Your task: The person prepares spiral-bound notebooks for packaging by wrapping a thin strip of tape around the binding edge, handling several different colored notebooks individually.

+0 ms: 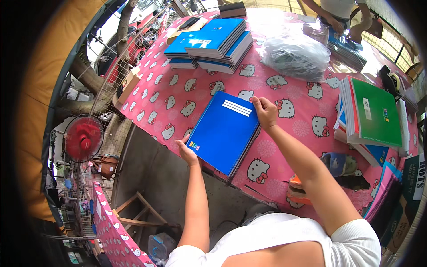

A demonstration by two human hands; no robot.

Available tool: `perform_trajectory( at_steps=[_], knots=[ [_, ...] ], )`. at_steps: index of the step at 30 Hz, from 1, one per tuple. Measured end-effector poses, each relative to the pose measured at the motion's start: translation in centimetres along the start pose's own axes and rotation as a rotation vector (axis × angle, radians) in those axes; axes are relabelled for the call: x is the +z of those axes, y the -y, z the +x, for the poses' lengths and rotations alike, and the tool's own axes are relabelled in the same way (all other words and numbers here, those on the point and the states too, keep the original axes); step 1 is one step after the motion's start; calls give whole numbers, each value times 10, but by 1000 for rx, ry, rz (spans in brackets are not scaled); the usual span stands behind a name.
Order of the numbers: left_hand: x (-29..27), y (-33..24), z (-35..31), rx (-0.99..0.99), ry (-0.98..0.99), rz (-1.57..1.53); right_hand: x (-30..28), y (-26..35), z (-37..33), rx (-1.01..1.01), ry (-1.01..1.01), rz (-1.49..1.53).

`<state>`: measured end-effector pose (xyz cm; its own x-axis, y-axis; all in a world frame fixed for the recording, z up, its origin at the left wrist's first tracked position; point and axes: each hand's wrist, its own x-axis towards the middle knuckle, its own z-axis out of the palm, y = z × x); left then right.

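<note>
A blue spiral notebook (224,131) with white label lines lies tilted over the table's near edge, between my two hands. Its right side looks thick, as if more notebooks sit beneath it, but I cannot tell how many. My left hand (187,152) grips the lower left edge, the thumb against the cover and the other fingers hidden underneath. At the upper right corner, my right hand (266,112) is closed on the notebook with its fingers bent over the edge. Beyond it stand piles of blue notebooks (213,38).
The table has a pink cat-print cover (284,147). Across it lie a clear plastic bag (293,55), green and red notebooks (376,111), and an orange tape dispenser (297,190). A person (340,18) handles notebooks at the far right. A red fan (83,139) stands left.
</note>
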<state>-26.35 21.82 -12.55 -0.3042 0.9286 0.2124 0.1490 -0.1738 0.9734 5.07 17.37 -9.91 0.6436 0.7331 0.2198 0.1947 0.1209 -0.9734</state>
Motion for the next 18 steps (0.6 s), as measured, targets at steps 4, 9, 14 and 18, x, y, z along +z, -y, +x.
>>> perform_trajectory(
  at_steps=[4,9,14,18],
  knots=[
    [9,3,-2,67,-51,114,3,-10,8,-69,-33,-32],
    [-11,6,8,49,33,-213,-42,32,1,-420,238,-229],
    [-13,-49,15,-15,-166,-198,-223,141,-22,-758,481,-881],
    [23,-134,-19,157,41,-339,-318,171,-43,-540,399,-1176]
  ],
)
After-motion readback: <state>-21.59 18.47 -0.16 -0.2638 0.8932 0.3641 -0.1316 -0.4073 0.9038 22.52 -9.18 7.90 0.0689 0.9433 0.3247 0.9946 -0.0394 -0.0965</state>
